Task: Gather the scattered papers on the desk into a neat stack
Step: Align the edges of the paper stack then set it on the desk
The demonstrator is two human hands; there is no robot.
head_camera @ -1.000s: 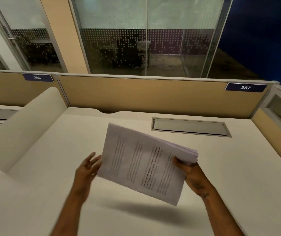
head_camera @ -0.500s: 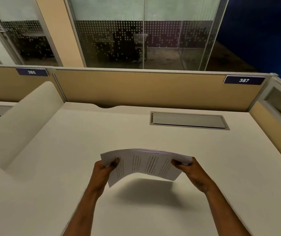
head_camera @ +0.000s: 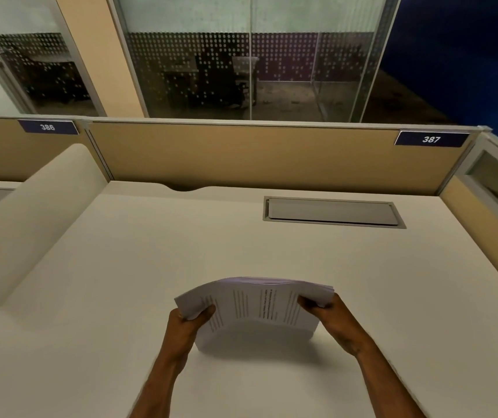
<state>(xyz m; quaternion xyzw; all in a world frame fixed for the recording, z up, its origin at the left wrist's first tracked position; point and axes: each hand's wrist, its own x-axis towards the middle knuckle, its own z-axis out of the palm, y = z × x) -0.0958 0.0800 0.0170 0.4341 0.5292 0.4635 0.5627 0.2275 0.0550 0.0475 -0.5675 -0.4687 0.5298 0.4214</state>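
Observation:
A stack of white printed papers stands on its lower edge on the white desk, bowed slightly towards me. My left hand grips the stack's left side, thumb on the front sheet. My right hand grips its right side the same way. The sheets' top edges are roughly level, with some layers showing at the right corner. No loose sheet lies elsewhere on the desk.
A grey cable hatch is set into the desk at the back right. Tan partition panels close the back and right sides, labelled 386 and 387. A white rounded divider rises on the left. Glass walls stand beyond.
A second ago only my right hand held the stack, tilted in the air. My left hand took its left side, and the stack came down upright onto the desk.

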